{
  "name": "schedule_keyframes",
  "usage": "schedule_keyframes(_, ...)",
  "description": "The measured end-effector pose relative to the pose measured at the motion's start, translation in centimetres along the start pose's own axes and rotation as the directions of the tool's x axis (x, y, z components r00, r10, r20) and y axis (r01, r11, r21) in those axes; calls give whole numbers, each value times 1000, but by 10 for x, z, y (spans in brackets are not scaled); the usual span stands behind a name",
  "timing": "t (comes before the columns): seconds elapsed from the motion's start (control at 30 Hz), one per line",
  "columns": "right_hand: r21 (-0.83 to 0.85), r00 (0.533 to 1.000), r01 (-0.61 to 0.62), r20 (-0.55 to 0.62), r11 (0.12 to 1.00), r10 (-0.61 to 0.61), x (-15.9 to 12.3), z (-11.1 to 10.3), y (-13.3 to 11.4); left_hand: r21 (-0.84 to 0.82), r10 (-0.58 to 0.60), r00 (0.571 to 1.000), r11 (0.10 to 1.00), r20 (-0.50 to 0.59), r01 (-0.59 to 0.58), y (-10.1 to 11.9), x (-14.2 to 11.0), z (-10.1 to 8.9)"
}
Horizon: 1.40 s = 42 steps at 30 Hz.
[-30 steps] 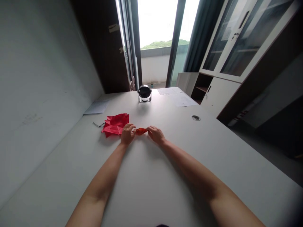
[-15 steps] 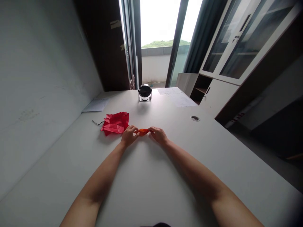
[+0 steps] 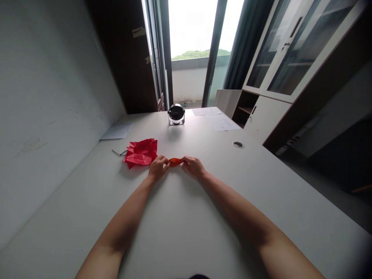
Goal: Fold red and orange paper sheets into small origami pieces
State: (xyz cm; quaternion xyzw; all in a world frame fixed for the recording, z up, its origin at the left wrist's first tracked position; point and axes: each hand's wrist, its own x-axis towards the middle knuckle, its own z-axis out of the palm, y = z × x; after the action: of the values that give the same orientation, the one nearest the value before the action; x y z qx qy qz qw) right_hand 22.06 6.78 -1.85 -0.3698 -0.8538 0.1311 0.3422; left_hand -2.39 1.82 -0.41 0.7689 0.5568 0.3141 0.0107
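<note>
Leftmost, where the table (image 3: pixel 171 236) meets the wall (image 3: pixel 52 112), a pale sheet of paper (image 3: pixel 115 131) lies flat, well apart from me. Nearer, a thin dark cord (image 3: pixel 118 153) trails out from the left edge of a creased red sheet (image 3: pixel 142 152), which is spread on the table and comes right up beside my left hand (image 3: pixel 157 168); I cannot tell whether the two touch. That sheet is the closest thing to get in the way on this side. My left fingers are curled, thumb against forefinger, pinching the left end of a slim orange piece (image 3: pixel 174 162). It lies directly between my hands, low over the table, its long axis running crosswise from one set of fingers to the other, so neither hand is clearly nearer. Beyond its middle, well apart, stands a round black object (image 3: pixel 176 113) in a bright frame. At the right end my right hand (image 3: pixel 193 166) comes in with fingertips pressed together on the orange tip, partly hiding it. Farther right, white papers (image 3: pixel 223 123) lie near the table's far edge, then a ringed hole (image 3: pixel 238 145).
</note>
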Motion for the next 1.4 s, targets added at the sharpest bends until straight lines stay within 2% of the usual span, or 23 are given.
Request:
schedule_keyframes(0.13,-39,1000,-7,6,999,7,1,-2,-10,-67,-10,1000,998,8,10,7,1,1)
schedule_keyframes(0.27,-74,996,-82,-33,994,79,3,0,-9,-340,-24,999,940,26,31,21,2,5)
schedule_keyframes(0.37,-53,987,-155,-59,987,152,5,4,-1,-569,-62,996,818,60,85,28,3,9)
schedule_keyframes(0.47,5,979,-194,-65,981,194,6,6,6,-724,-126,982,663,142,189,30,2,13)
schedule_keyframes(0.57,37,980,-189,-50,981,191,7,8,9,-825,-160,961,494,224,275,30,2,13)
schedule_keyframes(0.67,143,969,-230,-62,963,241,8,7,12,-880,-206,948,364,244,306,28,4,10)
schedule_keyframes(0.77,334,940,-273,-107,902,324,10,5,20,-922,-269,938,258,220,291,21,6,4)
schedule_keyframes(0.87,510,912,-274,-131,815,389,12,3,28,-931,-328,916,201,230,305,12,8,1)
schedule_keyframes(0.97,723,870,-292,-71,626,488,13,1,29,-944,-365,899,130,240,305,6,9,3)
schedule_keyframes(1.03,831,847,-289,-11,475,532,14,-1,23,-944,-368,896,119,247,309,8,9,7)
schedule_keyframes(1.07,867,842,-278,13,414,539,14,-2,19,-935,-365,895,144,255,324,10,9,10)
schedule_keyframes(1.17,926,850,-243,59,289,524,14,-3,3,-868,-333,898,305,288,392,21,7,18)
schedule_keyframes(1.27,944,853,-238,90,231,514,14,-2,-10,-808,-270,906,418,326,415,30,5,23)
schedule_keyframes(1.4,952,859,-229,100,202,502,13,-1,-21,-815,-238,904,395,355,424,34,3,21)
